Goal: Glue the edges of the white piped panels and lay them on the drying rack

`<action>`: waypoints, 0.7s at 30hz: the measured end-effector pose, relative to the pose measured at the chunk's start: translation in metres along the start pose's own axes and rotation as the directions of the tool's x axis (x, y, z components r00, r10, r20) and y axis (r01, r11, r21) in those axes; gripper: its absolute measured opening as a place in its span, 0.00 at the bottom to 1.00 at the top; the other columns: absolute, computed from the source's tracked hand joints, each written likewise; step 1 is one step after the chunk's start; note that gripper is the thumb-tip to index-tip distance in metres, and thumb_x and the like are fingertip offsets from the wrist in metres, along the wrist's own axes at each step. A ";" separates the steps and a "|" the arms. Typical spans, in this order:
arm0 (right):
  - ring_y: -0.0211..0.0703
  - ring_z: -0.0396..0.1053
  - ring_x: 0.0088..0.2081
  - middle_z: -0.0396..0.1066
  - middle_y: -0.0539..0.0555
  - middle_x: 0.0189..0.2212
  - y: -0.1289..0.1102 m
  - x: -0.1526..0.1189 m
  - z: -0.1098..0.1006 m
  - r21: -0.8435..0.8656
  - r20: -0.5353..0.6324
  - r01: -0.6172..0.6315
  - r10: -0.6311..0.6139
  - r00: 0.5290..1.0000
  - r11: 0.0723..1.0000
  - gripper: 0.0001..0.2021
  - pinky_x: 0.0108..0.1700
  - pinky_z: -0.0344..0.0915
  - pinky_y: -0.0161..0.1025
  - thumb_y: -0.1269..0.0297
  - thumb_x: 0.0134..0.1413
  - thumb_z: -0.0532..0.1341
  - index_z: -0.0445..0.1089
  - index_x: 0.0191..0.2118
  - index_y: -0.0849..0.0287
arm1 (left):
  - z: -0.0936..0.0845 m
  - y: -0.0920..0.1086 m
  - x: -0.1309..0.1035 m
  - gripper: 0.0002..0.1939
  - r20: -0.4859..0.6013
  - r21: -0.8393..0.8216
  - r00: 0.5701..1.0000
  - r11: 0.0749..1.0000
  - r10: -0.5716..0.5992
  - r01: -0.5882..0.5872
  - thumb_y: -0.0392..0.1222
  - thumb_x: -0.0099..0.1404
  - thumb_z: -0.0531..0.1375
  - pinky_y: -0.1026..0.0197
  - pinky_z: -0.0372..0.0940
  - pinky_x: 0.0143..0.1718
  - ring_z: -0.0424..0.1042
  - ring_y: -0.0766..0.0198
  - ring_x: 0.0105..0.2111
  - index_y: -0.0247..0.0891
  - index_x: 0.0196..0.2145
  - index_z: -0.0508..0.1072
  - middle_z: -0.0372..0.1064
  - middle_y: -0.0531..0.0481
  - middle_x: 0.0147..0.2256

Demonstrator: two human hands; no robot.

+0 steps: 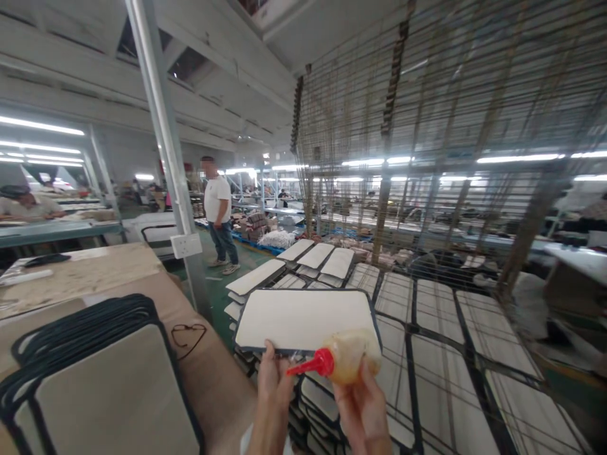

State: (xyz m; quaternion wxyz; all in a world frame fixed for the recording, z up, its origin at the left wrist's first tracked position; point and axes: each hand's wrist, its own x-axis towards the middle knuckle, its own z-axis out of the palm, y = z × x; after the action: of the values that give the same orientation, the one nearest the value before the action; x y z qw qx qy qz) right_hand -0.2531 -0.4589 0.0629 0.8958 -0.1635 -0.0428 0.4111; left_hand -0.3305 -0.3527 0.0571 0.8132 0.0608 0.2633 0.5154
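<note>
My left hand [272,376] grips the near edge of a cream rectangular panel [303,316] with a dark border, its thumb on top. The panel is held up, tilted, in front of me. In my right hand [361,401] is a squeeze bottle [353,354] with a red nozzle, lying on its side. The bottle is translucent and yellowish, and its nozzle tip points left, close to my left fingers. Part of the panel's right near corner is hidden behind the bottle.
At left, a stack of dark-edged panels [109,392] lies on a brown-covered table [208,379] beside glasses [188,338]. More panels [441,366] lie on wire racks at right, with raised racks [427,126] above. A metal post [165,139] and a standing person [218,208] are beyond.
</note>
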 end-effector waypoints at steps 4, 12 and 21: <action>0.44 0.75 0.35 0.77 0.49 0.32 -0.009 0.010 -0.005 -0.029 0.000 -0.017 0.017 1.000 0.999 0.18 0.39 0.72 0.37 0.57 0.29 0.75 0.76 0.33 0.51 | -0.021 0.008 -0.019 0.13 0.089 0.039 0.996 0.999 -0.004 0.000 0.36 0.66 0.52 0.58 0.69 0.38 0.75 0.61 0.29 0.36 0.46 0.71 0.74 0.48 0.28; 0.49 0.74 0.37 0.77 0.51 0.35 -0.006 0.021 -0.001 -0.102 0.068 -0.106 0.113 0.991 0.989 0.18 0.55 0.61 0.53 0.55 0.33 0.73 0.76 0.35 0.50 | -0.095 0.031 -0.054 0.22 0.342 0.655 0.865 0.753 -0.367 0.060 0.38 0.47 0.69 0.62 0.63 0.34 0.73 0.60 0.35 0.44 0.42 0.75 0.73 0.47 0.39; 0.55 0.72 0.43 0.76 0.56 0.38 0.003 0.001 0.001 -0.126 0.152 -0.283 0.300 0.942 0.951 0.18 0.55 0.59 0.55 0.53 0.34 0.72 0.76 0.36 0.53 | 0.060 0.128 -0.016 0.26 0.779 0.587 0.619 -0.469 0.104 -0.660 0.41 0.54 0.60 0.48 0.54 0.54 0.61 0.47 0.54 0.32 0.52 0.68 0.64 0.35 0.53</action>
State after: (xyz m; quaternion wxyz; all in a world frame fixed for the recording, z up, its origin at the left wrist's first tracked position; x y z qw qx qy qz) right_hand -0.2548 -0.4565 0.0634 0.8085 -0.1784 -0.1150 0.5489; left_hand -0.4095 -0.2969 0.1615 0.1891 0.8460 0.3455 0.3593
